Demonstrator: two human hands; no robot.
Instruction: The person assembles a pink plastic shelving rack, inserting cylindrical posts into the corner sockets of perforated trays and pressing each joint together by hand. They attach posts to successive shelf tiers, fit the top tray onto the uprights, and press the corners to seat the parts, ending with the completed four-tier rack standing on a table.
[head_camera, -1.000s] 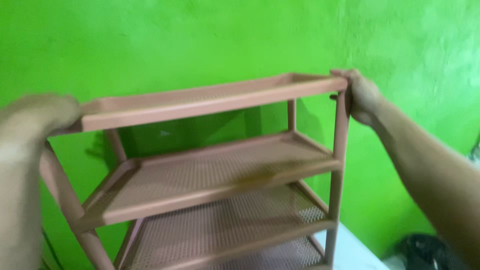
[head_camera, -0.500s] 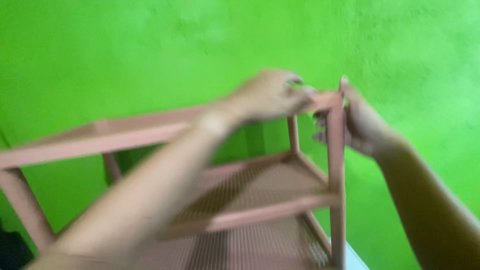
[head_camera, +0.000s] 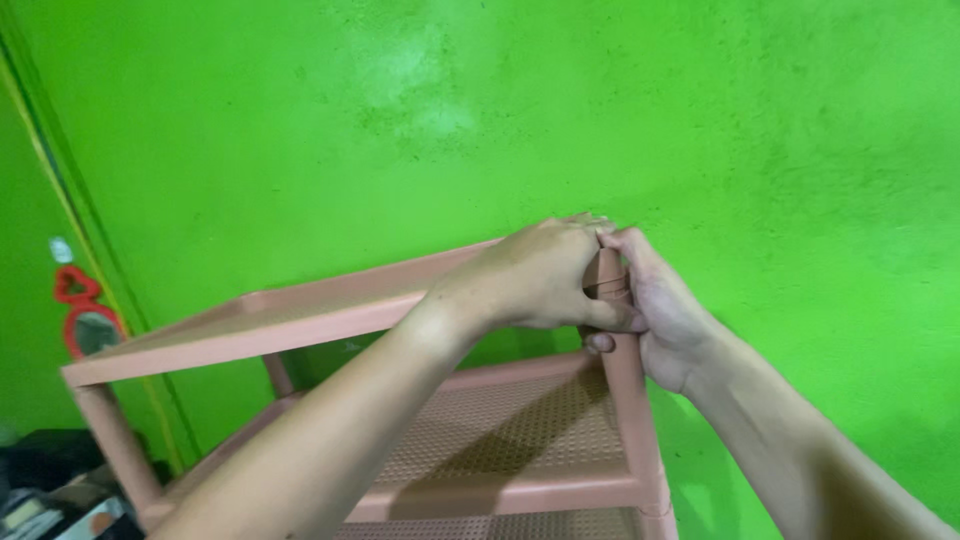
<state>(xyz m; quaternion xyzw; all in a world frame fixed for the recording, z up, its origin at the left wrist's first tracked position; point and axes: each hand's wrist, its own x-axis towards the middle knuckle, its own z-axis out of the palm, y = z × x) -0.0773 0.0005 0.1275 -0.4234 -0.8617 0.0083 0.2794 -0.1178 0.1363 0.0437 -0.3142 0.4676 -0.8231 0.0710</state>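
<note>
A pink plastic shelf rack (head_camera: 300, 318) with perforated tiers stands against a green wall. Both my hands meet at its near right top corner. My left hand (head_camera: 540, 275) reaches across the top tier and wraps over the top of the corner post (head_camera: 628, 400). My right hand (head_camera: 665, 310) grips the same post from the right side, fingers curled around it just under the top tier. The post's upper end is hidden under my fingers.
The green wall (head_camera: 750, 130) is close behind the rack. A small red-framed mirror (head_camera: 88, 322) hangs at the left by a yellow-edged corner. Dark clutter (head_camera: 50, 490) lies on the floor at lower left.
My left hand has left the rack's far left corner and swung across to the right corner post, joining my right hand. The view has shifted left and closer.
</note>
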